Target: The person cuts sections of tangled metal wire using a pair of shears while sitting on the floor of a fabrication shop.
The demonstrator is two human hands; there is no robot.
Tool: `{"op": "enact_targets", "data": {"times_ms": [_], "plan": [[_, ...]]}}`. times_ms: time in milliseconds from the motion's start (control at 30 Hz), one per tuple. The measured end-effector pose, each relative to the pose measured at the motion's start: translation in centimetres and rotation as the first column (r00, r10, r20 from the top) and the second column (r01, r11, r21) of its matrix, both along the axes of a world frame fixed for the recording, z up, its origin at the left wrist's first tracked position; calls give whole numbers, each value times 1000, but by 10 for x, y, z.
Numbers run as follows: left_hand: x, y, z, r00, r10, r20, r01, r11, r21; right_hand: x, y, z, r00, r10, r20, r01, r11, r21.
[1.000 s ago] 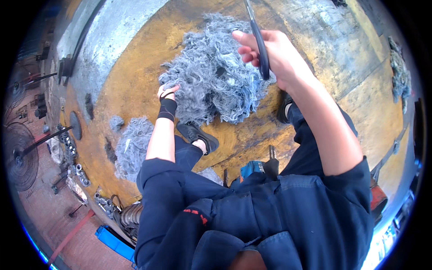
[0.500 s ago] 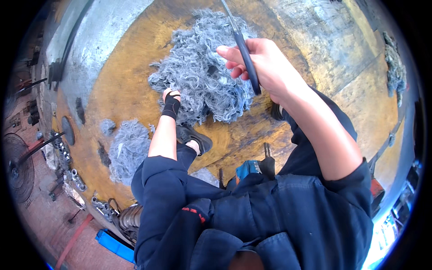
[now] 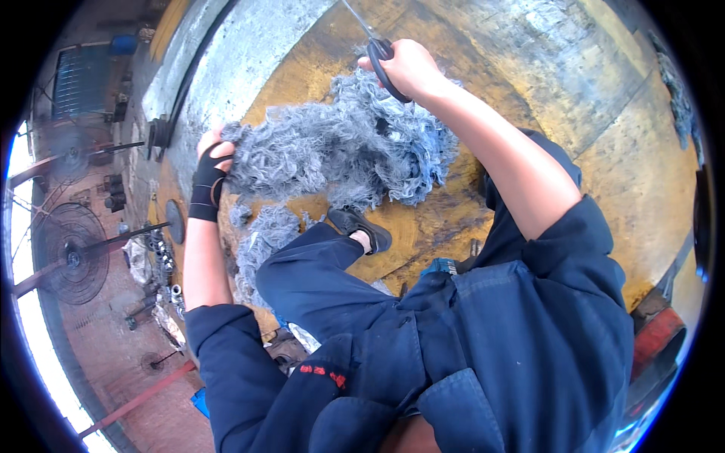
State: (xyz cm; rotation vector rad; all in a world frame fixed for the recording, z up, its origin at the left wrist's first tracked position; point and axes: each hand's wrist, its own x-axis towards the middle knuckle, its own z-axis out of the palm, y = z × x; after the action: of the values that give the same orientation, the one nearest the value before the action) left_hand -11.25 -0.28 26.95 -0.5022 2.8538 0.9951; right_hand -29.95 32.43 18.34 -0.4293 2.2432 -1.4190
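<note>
A big matted heap of grey yarn-like fibre [image 3: 302,155] lies on the worn yellow-brown surface in front of me. My left hand [image 3: 214,151], with a black wrist support [image 3: 205,192], is closed on the heap's left end and draws it out sideways. Above the heap's far right side, my right hand [image 3: 414,69] grips scissors by their black looped handle [image 3: 389,81]. Their thin metal blade [image 3: 356,16] points up and away, apart from the fibre, and its tip runs out of view. Some right fingers are hidden behind the handle.
A smaller grey fibre pile [image 3: 266,240] lies near my left knee. My dark shoe [image 3: 361,228] stands just below the main heap. Round fans [image 3: 72,257] and metal fittings are at the left; a grey fibre bundle [image 3: 674,94] lies far right.
My left hand has moved left with the fibre, stretching the heap that way. My right hand has shifted up and slightly left with the scissors, whose looped handle now shows. The view has turned somewhat.
</note>
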Motion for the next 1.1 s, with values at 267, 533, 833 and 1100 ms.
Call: {"op": "enact_targets", "data": {"times_ms": [267,533,833,1100], "plan": [[-10,20,115,975,-129,-181,117,990,-77,2,-6,6,989,87,-121,-90,996,-24],[-15,30,211,819,331,-469,-107,891,441,16,-20,16,979,147,-143,-167,976,-141],[-28,49,225,868,356,-346,1,695,719,17,-21,34,917,341,208,-68,648,-759],[-55,87,160,939,198,-283,77,677,732,21,-19,48,729,589,348,88,424,-901]]}}
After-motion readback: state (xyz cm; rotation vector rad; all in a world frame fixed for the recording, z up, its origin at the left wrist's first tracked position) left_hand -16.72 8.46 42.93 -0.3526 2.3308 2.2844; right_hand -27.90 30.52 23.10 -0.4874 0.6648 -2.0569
